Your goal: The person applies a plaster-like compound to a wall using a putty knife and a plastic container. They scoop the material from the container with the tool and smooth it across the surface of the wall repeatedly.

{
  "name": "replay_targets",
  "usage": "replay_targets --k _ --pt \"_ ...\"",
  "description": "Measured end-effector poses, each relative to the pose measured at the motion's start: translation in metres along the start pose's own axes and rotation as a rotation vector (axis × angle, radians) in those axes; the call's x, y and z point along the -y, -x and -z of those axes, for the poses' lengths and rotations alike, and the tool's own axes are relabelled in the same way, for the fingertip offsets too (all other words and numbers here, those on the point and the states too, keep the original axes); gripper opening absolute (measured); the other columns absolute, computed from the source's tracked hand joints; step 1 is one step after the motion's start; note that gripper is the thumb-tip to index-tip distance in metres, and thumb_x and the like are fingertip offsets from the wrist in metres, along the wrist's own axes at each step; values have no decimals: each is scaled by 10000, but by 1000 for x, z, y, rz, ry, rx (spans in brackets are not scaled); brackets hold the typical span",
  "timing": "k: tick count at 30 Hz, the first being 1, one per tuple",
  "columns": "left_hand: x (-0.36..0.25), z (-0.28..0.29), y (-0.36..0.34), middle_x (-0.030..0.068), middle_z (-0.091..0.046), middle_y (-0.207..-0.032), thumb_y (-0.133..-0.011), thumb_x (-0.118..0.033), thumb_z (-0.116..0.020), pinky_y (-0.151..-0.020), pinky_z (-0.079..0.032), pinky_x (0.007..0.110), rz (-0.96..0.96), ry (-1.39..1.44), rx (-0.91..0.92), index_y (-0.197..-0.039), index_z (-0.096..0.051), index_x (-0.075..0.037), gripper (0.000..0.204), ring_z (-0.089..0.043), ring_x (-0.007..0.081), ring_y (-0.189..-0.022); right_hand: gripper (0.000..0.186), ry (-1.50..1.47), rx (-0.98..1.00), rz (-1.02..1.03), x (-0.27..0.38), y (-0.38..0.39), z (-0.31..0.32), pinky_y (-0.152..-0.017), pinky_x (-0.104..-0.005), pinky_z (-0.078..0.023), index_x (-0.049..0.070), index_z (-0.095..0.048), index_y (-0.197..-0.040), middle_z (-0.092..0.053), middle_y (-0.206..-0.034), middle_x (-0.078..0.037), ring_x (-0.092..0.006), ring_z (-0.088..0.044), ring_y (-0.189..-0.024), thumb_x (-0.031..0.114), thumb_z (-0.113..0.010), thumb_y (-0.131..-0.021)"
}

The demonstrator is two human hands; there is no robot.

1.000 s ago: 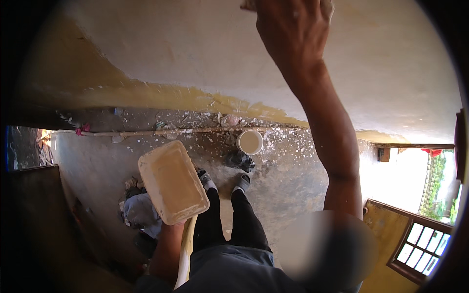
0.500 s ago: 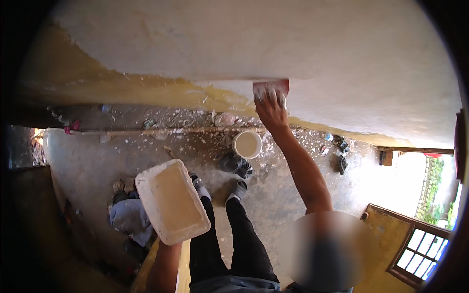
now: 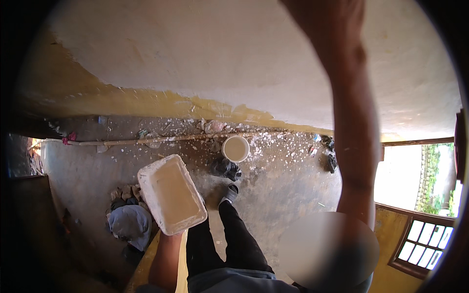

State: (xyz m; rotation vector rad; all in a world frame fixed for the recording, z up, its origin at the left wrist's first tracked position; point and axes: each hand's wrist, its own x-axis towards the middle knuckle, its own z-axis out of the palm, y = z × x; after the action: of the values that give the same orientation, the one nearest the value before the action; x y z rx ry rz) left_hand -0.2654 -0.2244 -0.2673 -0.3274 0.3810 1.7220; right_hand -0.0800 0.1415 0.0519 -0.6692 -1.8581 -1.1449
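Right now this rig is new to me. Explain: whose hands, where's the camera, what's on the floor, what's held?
There is no machine: a person works with two bare hands. The camera is a wide fisheye worn on the head, looking down, so straight edges bend near the rim; picture left is the person's left.

The left hand supports a pale rectangular tray from below, mostly hidden by it. The right hand is raised in front of the wall, blurred and cut off by the top edge, so whether it holds anything cannot be seen.

On the floor are a white bucket, a black plastic bag beside it, a long pole and scattered white flecks.
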Motion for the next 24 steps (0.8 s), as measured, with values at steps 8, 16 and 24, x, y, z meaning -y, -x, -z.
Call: replay_targets --k 8,16,24 --pt "-14 48 11 96 -476 -1395 -968 -475 -410 -1008 -415 523 6 -18 -46 -1426 -372 -134 573 -497 296 -1240 566 -50 464 -242 92 255 -28 -921 -492 -423 226 -588 -1270 -516 -1313 4 -277 -537 -1078 134 -705 -723" --pt "-9 56 5 98 -477 -1393 -969 -467 -416 -1005 -422 515 23 -67 -88 -1425 -373 -131 569 -501 295 -1235 593 -249 753 -381 125 396 -24 -1031 -488 -347 156 -479 -1361 -485 -1352 -82 -332 -480 -1180 81 -632 -793" --pt "-5 56 6 100 -478 -1391 -969 -458 -422 -1001 -428 508 98 -85 -42 -1424 -373 -128 564 -506 294 -1231 508 -96 178 -1388 171 315 -105 -1104 -530 -271 -17 -285 -1401 -259 -1468 -260 -401 -272 -1365 20 -364 -901"
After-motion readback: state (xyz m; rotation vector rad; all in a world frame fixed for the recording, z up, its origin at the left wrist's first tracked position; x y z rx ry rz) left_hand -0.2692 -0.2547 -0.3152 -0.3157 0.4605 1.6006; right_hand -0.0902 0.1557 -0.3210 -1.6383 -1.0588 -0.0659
